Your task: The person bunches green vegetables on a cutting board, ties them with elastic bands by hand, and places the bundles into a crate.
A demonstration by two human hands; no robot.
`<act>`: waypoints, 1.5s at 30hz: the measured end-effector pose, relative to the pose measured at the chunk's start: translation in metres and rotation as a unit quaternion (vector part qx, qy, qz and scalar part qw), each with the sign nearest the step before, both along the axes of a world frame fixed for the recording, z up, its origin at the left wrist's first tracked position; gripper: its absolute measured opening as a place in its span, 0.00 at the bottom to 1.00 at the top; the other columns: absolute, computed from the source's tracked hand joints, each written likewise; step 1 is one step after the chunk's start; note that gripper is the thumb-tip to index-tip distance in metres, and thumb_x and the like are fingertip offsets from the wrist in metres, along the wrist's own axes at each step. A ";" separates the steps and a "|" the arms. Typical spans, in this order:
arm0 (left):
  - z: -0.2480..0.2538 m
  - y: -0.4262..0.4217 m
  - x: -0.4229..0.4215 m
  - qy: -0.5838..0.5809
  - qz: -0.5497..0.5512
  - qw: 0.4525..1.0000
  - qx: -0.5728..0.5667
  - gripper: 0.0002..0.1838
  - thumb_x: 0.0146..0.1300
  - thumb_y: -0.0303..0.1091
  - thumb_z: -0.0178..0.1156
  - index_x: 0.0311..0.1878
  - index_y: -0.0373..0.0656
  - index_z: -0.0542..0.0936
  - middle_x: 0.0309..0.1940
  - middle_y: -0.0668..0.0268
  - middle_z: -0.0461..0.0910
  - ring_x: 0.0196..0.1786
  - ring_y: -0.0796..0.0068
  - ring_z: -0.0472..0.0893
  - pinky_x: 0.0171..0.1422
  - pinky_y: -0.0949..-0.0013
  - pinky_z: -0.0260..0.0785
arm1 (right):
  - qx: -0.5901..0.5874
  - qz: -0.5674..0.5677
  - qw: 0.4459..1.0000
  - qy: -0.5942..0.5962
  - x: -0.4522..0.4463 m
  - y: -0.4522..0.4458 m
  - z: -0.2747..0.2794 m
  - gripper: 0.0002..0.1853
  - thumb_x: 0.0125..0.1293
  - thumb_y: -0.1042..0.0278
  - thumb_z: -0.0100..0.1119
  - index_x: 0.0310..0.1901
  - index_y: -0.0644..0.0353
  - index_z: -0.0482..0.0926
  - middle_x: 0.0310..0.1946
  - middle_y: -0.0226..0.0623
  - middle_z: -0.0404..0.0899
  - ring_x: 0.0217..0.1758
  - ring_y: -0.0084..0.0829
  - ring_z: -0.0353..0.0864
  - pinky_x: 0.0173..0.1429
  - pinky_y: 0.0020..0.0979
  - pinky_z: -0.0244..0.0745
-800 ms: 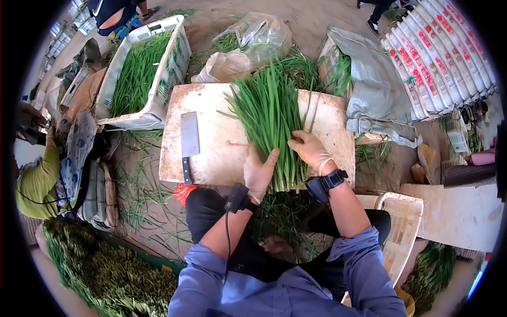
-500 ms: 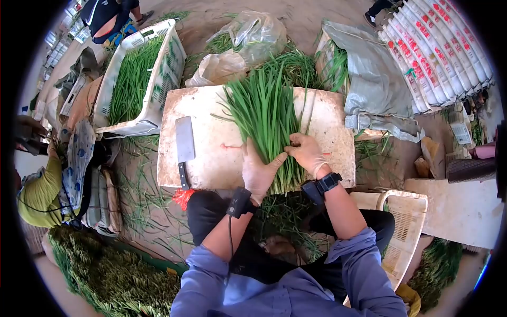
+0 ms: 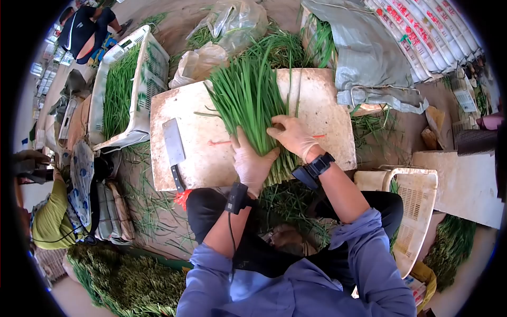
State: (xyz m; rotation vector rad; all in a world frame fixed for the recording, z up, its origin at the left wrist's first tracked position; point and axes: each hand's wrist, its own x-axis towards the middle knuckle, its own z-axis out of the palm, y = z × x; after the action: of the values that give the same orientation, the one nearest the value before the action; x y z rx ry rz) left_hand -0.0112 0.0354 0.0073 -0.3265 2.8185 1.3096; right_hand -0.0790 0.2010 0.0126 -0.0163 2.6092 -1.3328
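Observation:
A thick bunch of green garlic chives (image 3: 249, 98) lies across the white foam board (image 3: 327, 119) in front of me, leaf tips pointing away and pale cut ends at the near edge. My gloved left hand (image 3: 251, 162) is pressed around the bunch's lower left side, its thumb over the stems. My gloved right hand (image 3: 293, 136) grips the right side with bent fingers, a little farther up. A thin red tie (image 3: 219, 142) shows on both sides, its middle hidden beneath the chives. Left of the bunch rests a cleaver (image 3: 174, 142) with a black handle.
A white crate (image 3: 140, 90) of chives stands at the left, with plastic bags (image 3: 235, 24) beyond the board. Grey sheeting (image 3: 369, 47) covers a box at the right. Piled chives (image 3: 127, 280) lie at lower left. Other people (image 3: 84, 31) are at the left.
My view has shifted and tilted slightly, so the board appears turned. Both hands stay at the bunch; the right hand's fingers look slightly more raised over the leaves.

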 end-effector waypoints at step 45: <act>-0.009 -0.007 -0.001 0.032 0.025 0.997 0.067 0.67 0.49 0.41 0.83 0.86 0.34 0.50 0.83 0.37 0.55 0.80 0.33 0.65 0.81 0.47 0.66 | -0.105 0.092 0.989 -0.047 0.137 0.013 0.057 0.09 0.74 0.67 0.66 0.47 0.62 0.89 0.36 0.44 0.91 0.37 0.38 0.92 0.46 0.40 0.85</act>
State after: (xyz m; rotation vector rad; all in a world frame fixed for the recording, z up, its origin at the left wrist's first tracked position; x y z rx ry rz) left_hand -0.0119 0.0286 -0.0016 -0.3589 2.7718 1.5386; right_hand 0.0579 0.2136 0.0693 -0.2166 2.3171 -1.4933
